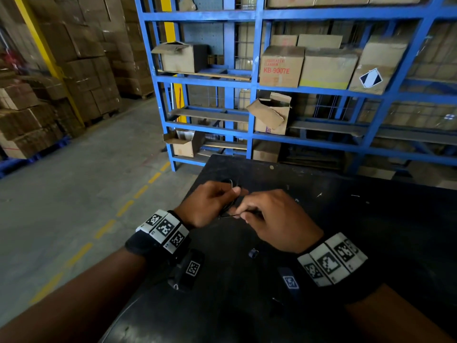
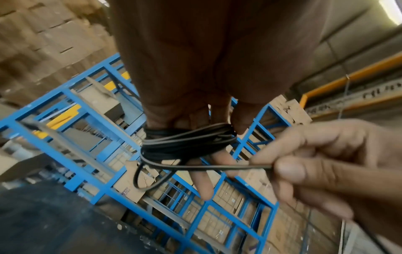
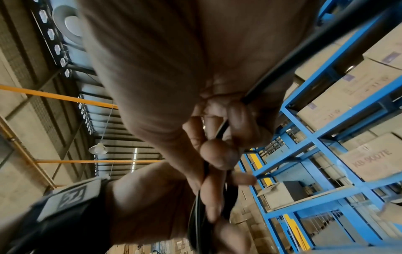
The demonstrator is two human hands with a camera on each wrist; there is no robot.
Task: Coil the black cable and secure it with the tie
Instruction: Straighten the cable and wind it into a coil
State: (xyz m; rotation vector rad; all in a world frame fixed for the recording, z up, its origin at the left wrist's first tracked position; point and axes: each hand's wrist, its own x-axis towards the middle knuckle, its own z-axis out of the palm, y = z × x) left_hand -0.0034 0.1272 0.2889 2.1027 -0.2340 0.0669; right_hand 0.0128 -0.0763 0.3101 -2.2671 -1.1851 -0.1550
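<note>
The black cable [image 2: 187, 142] is wound in several turns round the fingers of my left hand [image 1: 222, 198], which holds the coil just above the black table [image 1: 346, 219]. One strand of it runs sideways to my right hand [image 1: 243, 215], whose thumb and fingers pinch it near its end. In the right wrist view the cable [image 3: 220, 133] passes between the right fingertips, and the coil shows lower down at the left hand. A thin pale strand [image 1: 231, 183] sticks up behind the left hand; I cannot tell whether it is the tie.
A small dark object [image 1: 253, 253] lies on the table near my right wrist. Blue steel shelving [image 1: 254, 95] with cardboard boxes stands right behind the table. The table's left edge drops to a concrete floor with yellow dashes [image 1: 123, 209]. Stacked cartons fill the far left.
</note>
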